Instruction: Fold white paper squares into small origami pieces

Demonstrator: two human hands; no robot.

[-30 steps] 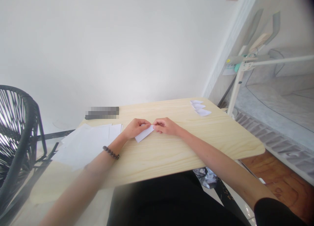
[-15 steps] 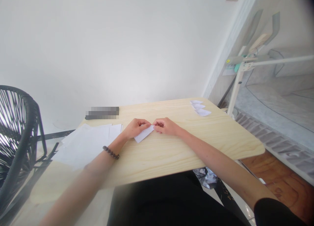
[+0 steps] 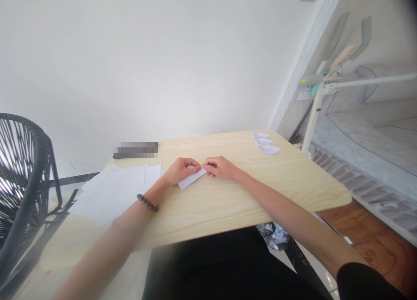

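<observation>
Together, the left hand [image 3: 180, 170] and right hand [image 3: 222, 167] pinch one paper strip [image 3: 190, 180]; three pointed papers [image 3: 264, 141] lie on the wood-grained tabletop [image 3: 224, 208].

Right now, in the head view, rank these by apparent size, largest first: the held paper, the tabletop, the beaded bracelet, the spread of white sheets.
1. Tabletop
2. Spread of white sheets
Not ranked: held paper and beaded bracelet; they look close in size, and the left hand covers part of the held paper.

Folded paper [image 3: 191, 180] white; loose sheets [image 3: 120, 187] white; tabletop [image 3: 202, 217] pale yellow, wood-grained; bracelet [image 3: 147, 202] dark brown; sleeve [image 3: 365, 279] black.
</observation>
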